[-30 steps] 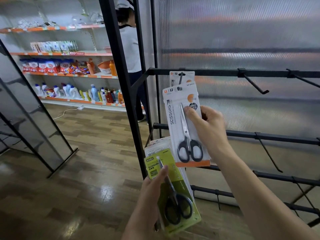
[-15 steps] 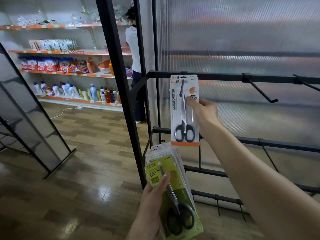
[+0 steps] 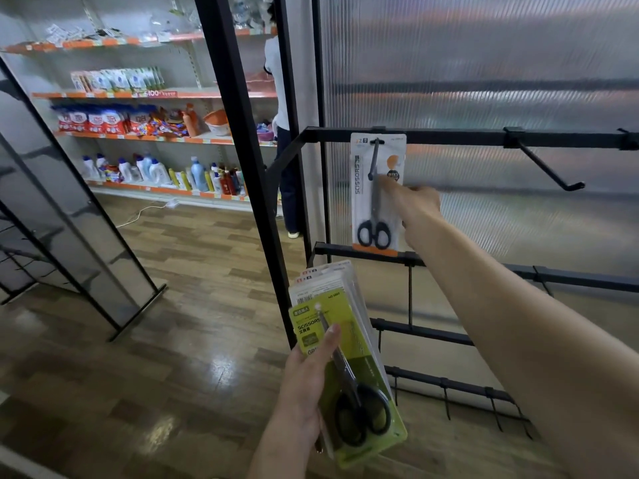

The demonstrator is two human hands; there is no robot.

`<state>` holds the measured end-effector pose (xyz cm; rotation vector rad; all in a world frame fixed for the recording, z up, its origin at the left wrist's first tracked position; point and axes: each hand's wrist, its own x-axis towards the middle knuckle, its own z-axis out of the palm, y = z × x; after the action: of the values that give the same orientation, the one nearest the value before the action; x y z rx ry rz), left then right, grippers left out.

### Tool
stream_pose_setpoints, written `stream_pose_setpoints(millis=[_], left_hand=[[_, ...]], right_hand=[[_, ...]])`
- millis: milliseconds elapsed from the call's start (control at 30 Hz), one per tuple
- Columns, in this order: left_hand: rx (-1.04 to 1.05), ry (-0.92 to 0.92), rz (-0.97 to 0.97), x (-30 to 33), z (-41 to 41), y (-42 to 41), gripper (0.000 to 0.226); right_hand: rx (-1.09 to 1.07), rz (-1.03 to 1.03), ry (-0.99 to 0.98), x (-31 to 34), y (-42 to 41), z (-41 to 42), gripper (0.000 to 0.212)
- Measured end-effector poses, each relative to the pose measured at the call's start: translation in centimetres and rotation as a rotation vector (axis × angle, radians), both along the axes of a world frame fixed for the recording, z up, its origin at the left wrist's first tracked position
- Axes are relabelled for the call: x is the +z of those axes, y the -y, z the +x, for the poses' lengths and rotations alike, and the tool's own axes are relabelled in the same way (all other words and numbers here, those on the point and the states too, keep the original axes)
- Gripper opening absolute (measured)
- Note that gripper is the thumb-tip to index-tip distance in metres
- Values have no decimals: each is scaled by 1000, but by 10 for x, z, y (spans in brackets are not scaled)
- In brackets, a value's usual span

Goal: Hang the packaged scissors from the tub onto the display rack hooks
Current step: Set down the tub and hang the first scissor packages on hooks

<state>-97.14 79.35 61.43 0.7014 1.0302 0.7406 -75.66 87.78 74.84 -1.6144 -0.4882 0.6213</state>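
A white-and-orange scissors pack (image 3: 363,188) hangs from the leftmost hook (image 3: 374,157) on the top bar (image 3: 449,136) of the black display rack. My right hand (image 3: 415,205) reaches up to it, thumb on the pack's front right and fingers at its edge, pinching it. Low in the middle, my left hand (image 3: 304,385) grips a stack of scissors packs (image 3: 349,344) with a green one on top, thumb pressed across its face. The tub is out of view.
An empty hook (image 3: 548,169) sticks out of the top bar to the right. Lower bars (image 3: 449,335) carry more empty hooks. A black post (image 3: 242,150) stands left of the rack. A person (image 3: 281,115) stands by stocked shelves (image 3: 145,136). A leaning panel (image 3: 69,216) is at left.
My right hand carried the white pack up and back along the hook until it hangs at the top bar. The left hand's stack stayed about where it was.
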Motion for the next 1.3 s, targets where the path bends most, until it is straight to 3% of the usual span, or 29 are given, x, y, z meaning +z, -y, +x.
stream_pose_setpoints(millis=[133,333,433,533,700,833,1033,1300], left_hand=[[-7,38,13,0,0,1,51],[-44,63,34,1,2,5,57],[-64,42,72,2,2,11,51],[-92,39,53,4,3,18,50],[-148,21,20,11,3,32,45],[-227,74,5,18,0,44,41],[-305,176,3,15,-5,51,72],[-308,216,12,12,-7,62,58]], right_hand=[[12,39,90,-29,44,-16,64],[223,12,168,-84,137,-62,43],[279,-55,309,-100,170,-83,39],[349,-168,497,-110,192,-102,56],[434,-330,750,-120,215,-118,104],[393,-310,758,-121,225,-120,107],[348,-212,576,-113,238,-122,83],[305,-204,459,-116,244,-124,94]])
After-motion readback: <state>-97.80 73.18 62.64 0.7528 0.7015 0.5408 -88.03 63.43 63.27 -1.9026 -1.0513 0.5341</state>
